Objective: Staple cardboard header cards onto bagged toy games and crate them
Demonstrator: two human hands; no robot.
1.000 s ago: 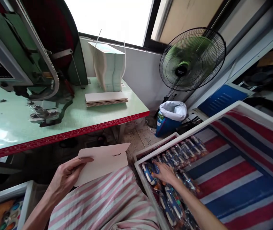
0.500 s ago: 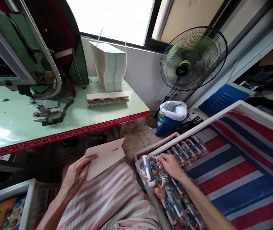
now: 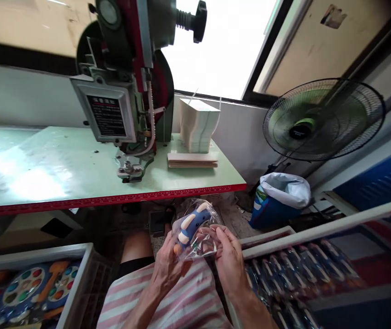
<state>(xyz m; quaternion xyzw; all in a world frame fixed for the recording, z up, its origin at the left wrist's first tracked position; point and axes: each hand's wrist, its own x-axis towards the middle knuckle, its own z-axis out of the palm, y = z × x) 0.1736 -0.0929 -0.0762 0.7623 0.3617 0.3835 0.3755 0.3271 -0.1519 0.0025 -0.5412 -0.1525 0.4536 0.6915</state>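
Note:
A blue and cream toy [image 3: 192,223] with small dark eyes lies tilted inside a clear plastic bag [image 3: 211,215], above my lap. On the near left side, my left hand [image 3: 166,264] is closed around the bagged toy. My right hand [image 3: 228,257] pinches the bag's right side between thumb and fingers. Something orange shows at the toy's lower left end, beside my left fingers. Glare on the crinkled plastic blurs the rest of the contents. I cannot make out a folded card in either hand.
A stapling-type machine [image 3: 126,109] stands on the green table [image 3: 61,169] with a red edge. Folded cards [image 3: 192,161] lie beside a tall card stack [image 3: 198,128]. Left, a crate [image 3: 78,256] holds unbagged toys; right, bagged toys [image 3: 294,269] fill another. A fan [image 3: 322,121] and sack [image 3: 281,196] stand beyond.
My right hand has brought a bagged toy from the right crate over my lap, and my left hand now grips it too. The white card is out of sight. The view has swung left.

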